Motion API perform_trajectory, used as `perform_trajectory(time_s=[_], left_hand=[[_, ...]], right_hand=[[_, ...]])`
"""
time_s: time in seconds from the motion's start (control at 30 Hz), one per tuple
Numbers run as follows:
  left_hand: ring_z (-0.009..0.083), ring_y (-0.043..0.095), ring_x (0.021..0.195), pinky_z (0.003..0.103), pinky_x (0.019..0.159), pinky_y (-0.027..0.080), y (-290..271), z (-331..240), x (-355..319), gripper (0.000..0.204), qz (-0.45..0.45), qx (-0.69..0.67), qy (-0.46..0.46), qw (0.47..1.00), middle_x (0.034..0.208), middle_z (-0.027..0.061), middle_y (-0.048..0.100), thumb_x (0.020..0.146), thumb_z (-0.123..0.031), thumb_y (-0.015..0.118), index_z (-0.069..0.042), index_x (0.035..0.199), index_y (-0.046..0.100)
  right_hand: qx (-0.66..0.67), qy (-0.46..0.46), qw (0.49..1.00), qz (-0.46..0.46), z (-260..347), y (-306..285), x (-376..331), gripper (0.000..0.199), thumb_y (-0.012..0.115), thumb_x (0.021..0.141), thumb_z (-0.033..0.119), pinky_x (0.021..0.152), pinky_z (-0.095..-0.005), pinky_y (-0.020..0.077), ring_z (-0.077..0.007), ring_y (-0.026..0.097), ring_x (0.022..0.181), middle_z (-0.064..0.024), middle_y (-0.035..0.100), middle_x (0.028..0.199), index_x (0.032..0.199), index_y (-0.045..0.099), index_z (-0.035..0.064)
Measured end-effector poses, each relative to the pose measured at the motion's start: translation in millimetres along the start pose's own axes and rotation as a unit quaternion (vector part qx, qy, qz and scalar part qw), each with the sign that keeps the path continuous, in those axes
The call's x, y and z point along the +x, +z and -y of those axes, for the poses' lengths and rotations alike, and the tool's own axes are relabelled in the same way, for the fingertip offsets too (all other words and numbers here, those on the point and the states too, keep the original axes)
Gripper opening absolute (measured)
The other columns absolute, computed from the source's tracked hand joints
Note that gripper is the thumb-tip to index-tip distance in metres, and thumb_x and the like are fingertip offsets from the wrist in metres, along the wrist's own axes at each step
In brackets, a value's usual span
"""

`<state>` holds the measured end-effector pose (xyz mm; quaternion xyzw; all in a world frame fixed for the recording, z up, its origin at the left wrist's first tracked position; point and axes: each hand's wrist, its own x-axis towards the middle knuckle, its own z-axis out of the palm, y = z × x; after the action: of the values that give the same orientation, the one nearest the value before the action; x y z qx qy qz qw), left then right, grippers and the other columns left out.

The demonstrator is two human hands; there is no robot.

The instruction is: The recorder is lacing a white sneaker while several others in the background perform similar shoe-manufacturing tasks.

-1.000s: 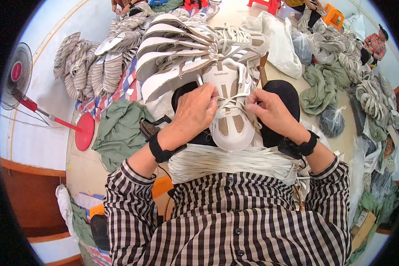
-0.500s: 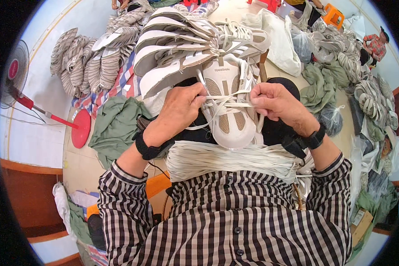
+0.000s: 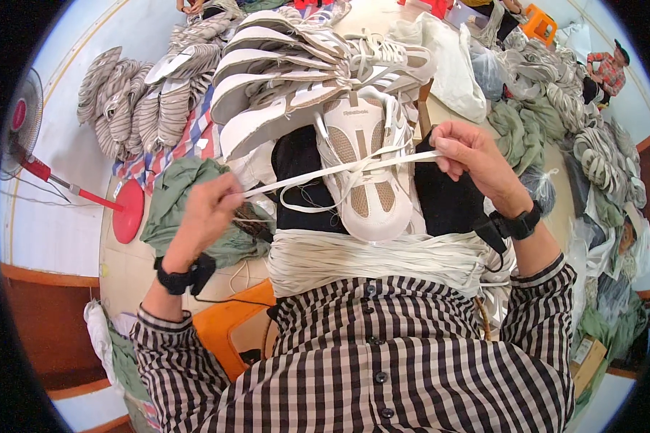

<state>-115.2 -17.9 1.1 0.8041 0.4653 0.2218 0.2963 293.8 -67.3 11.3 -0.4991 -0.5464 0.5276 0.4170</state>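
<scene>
A white and beige sneaker [image 3: 365,173] rests toe toward me on a black cloth over my lap. A flat white shoelace [image 3: 339,169] runs through its eyelets and stretches taut across it. My left hand [image 3: 208,209] pinches the left end of the lace, out to the left of the shoe. My right hand [image 3: 471,154] grips the right end, up to the right of the shoe. A thick bundle of white laces [image 3: 372,260] lies across my lap, just below the shoe's toe.
A stack of white sneakers [image 3: 289,72] lies beyond the shoe, with more striped shoes [image 3: 133,101] on the floor at left. Green cloth [image 3: 177,198], a red-based fan [image 3: 25,126], an orange stool [image 3: 227,328], and piles of bags and shoes [image 3: 592,144] at right surround me. Another person [image 3: 607,65] sits far right.
Both hands have moved apart from the shoe's middle, left hand leftward and down, right hand rightward and up, drawing the lace tight across the sneaker.
</scene>
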Motion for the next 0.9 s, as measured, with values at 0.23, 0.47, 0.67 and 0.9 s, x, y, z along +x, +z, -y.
perform_trajectory(time_s=[0.23, 0.47, 0.67, 0.9], left_hand=[[0.0257, 0.051, 0.058, 0.035, 0.056, 0.04, -84, 87, -33, 0.007, -0.152, 0.22, -0.102, 0.958, 0.065, 0.0128, 0.053, 0.082, -0.005, 0.058, -0.002, 0.087, 0.055], [0.0386, 0.061, 0.078, 0.044, 0.068, 0.048, -72, 133, -15, 0.011, -0.146, 0.356, -0.108, 0.917, 0.079, 0.017, 0.063, 0.081, -0.008, 0.059, -0.006, 0.092, 0.06], [0.0306, 0.063, 0.07, 0.038, 0.065, 0.05, 15, 62, -2, 0.01, -0.074, 0.173, 0.039, 0.981, 0.079, 0.0146, 0.064, 0.081, -0.004, 0.058, -0.003, 0.09, 0.061], [0.0254, 0.062, 0.069, 0.032, 0.062, 0.05, 86, -62, 29, 0.018, -0.107, 0.051, 0.214, 0.97, 0.078, 0.0112, 0.063, 0.074, -0.007, 0.068, -0.002, 0.09, 0.061]], right_hand=[[0.016, -0.031, 0.995, 0.091, -9, 38, 18, 0.016, 0.056, 0.091, 0.016, 0.059, -0.0188, 0.0431, -0.0032, 0.05, 0.067, -0.0007, 0.063, 0.094, 0.101, 0.059, 0.003], [-0.085, -0.115, 0.989, -0.032, -25, 44, 23, 0.013, 0.06, 0.088, 0.011, 0.058, -0.0211, 0.0431, -0.0034, 0.052, 0.064, 0.0025, 0.062, 0.084, 0.097, 0.06, 0.0028], [-0.317, -0.236, 0.916, -0.074, -10, 56, 21, 0.016, 0.062, 0.083, 0.008, 0.062, -0.0322, 0.0472, -0.0232, 0.06, 0.074, -0.0076, 0.058, 0.094, 0.098, 0.059, 0.0052], [-0.409, -0.321, 0.852, -0.07, -14, 68, 34, 0.013, 0.062, 0.082, 0.01, 0.065, -0.0409, 0.0482, -0.035, 0.059, 0.077, -0.0121, 0.055, 0.089, 0.092, 0.056, 0.0039]])
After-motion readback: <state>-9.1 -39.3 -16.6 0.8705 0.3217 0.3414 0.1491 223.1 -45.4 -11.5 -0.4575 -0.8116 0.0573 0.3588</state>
